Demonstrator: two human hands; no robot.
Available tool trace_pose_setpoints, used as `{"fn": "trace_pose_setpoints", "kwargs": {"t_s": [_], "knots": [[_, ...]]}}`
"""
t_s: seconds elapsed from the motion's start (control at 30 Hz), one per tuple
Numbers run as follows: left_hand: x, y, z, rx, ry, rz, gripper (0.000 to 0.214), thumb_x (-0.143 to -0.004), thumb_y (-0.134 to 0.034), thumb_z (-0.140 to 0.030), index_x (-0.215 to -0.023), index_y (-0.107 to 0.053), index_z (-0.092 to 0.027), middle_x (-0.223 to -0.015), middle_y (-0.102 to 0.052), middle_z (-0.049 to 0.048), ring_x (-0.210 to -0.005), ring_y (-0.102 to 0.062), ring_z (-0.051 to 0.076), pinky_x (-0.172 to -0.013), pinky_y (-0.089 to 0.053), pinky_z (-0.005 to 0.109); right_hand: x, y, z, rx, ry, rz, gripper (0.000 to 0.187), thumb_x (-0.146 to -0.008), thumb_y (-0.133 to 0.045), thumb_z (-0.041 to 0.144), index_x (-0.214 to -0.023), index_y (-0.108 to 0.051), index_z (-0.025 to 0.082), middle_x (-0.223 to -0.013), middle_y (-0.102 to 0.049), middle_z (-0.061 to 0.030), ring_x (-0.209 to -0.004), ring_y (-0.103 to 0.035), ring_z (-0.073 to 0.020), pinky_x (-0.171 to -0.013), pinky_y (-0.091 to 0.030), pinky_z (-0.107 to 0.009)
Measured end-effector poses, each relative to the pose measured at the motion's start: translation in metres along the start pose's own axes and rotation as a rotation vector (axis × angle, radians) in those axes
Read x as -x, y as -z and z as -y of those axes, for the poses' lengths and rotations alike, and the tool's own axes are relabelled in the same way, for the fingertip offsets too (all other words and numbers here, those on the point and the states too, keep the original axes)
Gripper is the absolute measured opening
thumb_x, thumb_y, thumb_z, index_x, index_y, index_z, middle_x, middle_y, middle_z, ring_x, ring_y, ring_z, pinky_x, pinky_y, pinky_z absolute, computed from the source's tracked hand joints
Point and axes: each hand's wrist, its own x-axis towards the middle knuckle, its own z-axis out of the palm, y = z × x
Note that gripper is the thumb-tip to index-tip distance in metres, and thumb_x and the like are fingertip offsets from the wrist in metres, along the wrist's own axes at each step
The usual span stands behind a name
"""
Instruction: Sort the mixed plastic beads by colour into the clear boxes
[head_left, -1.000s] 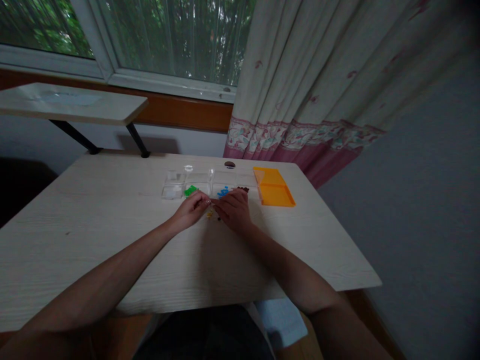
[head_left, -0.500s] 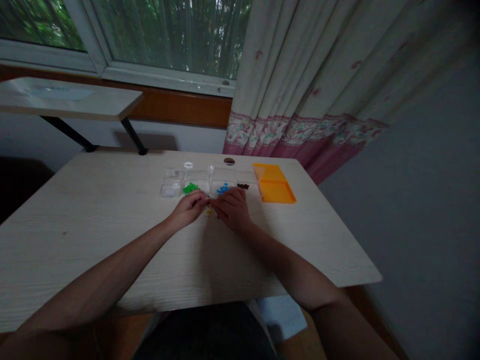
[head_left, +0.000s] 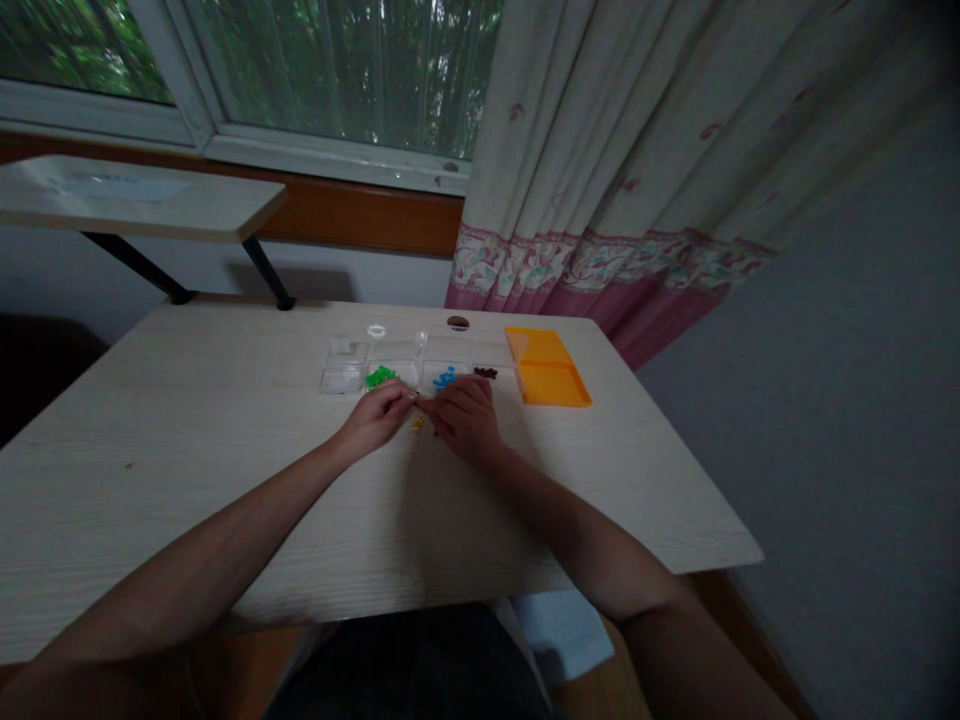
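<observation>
Your left hand (head_left: 381, 413) and right hand (head_left: 468, 415) meet at the fingertips, seemingly in fine 2-handed work; I cannot tell whether the fingers clamp anything. Yellow pieces (head_left: 418, 425) lie on the surface (head_left: 225, 480) between your hands, green pieces (head_left: 382, 376) and blue pieces (head_left: 444, 377) in clear compartments (head_left: 406, 371) beyond. The next move likely calls for steady alignment.

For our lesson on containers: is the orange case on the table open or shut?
Open: the orange case lies spread on the table, its two halves laid out one beyond the other.
</observation>
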Motion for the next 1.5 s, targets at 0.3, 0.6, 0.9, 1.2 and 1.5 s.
{"fn": "trace_pose_setpoints", "kwargs": {"t_s": [0.3, 0.6, 0.9, 1.2, 1.5], "knots": [[0.006, 0.003, 0.004, -0.493, -0.168, -0.011, 0.031, -0.096, -0.048, -0.031, -0.117, -0.068, -0.019, -0.092, -0.057, 0.0091, -0.093, -0.051, 0.024, -0.084, -0.043, 0.039, 0.008, 0.008, -0.067, 0.192, -0.523, -0.079, 0.02, -0.094, -0.059, 0.035, -0.093, -0.077, 0.027, -0.088, -0.074, -0.0018, -0.095, -0.057, -0.0203, -0.092, -0.034, -0.038], [0.01, 0.001, 0.008, -0.719, -0.166, 0.037, 0.032, -0.095, -0.05, -0.029, -0.121, -0.066, -0.022, -0.098, -0.054, 0.0107, -0.098, -0.048, 0.027, -0.084, -0.042, 0.042, 0.02, 0.005, -0.098, 0.311, -0.762, -0.063, 0.021, -0.092, -0.059, 0.037, -0.093, -0.077, 0.026, -0.096, -0.072, -0.0043, -0.102, -0.051, -0.0234, -0.094, -0.027, -0.04], [0.009, 0.002, 0.007, -0.735, -0.179, 0.068, 0.025, -0.094, -0.053, -0.031, -0.111, -0.069, -0.021, -0.099, -0.055, 0.0098, -0.098, -0.049, 0.026, -0.083, -0.041, 0.041, 0.02, 0.004, -0.095, 0.358, -0.78, 0.048, 0.026, -0.092, -0.054, 0.036, -0.095, -0.077, 0.024, -0.105, -0.067, -0.0079, -0.105, -0.045, -0.0247, -0.092, -0.027, -0.041], [0.007, 0.004, 0.011, -0.649, -0.196, 0.066, 0.014, -0.091, -0.057, -0.029, -0.094, -0.067, -0.02, -0.093, -0.057, 0.0084, -0.093, -0.05, 0.024, -0.081, -0.04, 0.038, 0.021, 0.005, -0.095, 0.269, -0.697, -0.063, 0.027, -0.092, -0.053, 0.034, -0.092, -0.076, 0.02, -0.097, -0.067, -0.009, -0.099, -0.048, -0.0244, -0.09, -0.033, -0.041], [0.003, 0.004, 0.012, -0.412, -0.163, -0.059, 0.019, -0.096, -0.05, -0.032, -0.089, -0.062, -0.018, -0.087, -0.057, 0.0067, -0.088, -0.052, 0.021, -0.08, -0.042, 0.036, 0.008, 0.004, -0.054, 0.115, -0.32, 0.01, 0.018, -0.093, -0.059, 0.033, -0.092, -0.075, 0.027, -0.09, -0.069, -0.0022, -0.097, -0.054, -0.0202, -0.097, -0.035, -0.04]]}}
